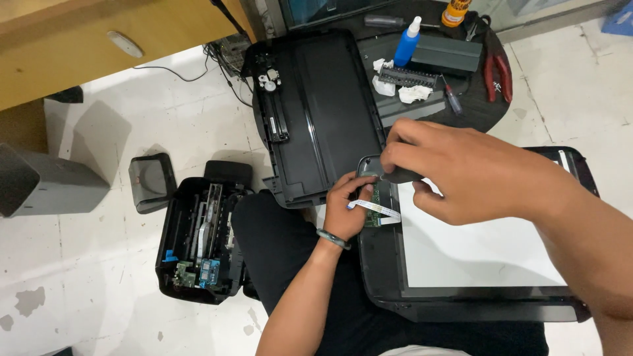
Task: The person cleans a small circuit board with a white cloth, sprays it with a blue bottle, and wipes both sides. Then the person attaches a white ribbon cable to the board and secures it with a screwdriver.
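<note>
- A person sits on a pale tiled floor (132,125), seen from above, with a black scanner lid (475,296) resting across their lap, its white backing sheet facing up.
- The left hand (348,207) rests at the lid's near-left corner; its fingers curl over a small green circuit board (377,201) and pinch a flat white ribbon cable (376,209) that lies across the board.
- The right hand (455,173) is closed around a dark tool handle (401,175), likely a screwdriver, gripped between thumb and fingers just above and to the right of the left hand. Its tip is hidden, so contact with the board cannot be told.
- The two hands are nearly touching over the board.
- Just beyond the hands lies a large black printer cover panel (316,112), flat, with small white gears at its far-left edge.
- Further beyond, to the right of the grip, a dark round table (484,109) holds a blue bottle with a white nozzle (407,43), red-handled pliers (498,76), a screwdriver (452,97) and crumpled white tissue (414,93).
- Well to the left of the hands, the opened black printer body (201,240) sits on the floor, its circuit boards exposed.
- A grey box (46,181) stands at the far left.
</note>
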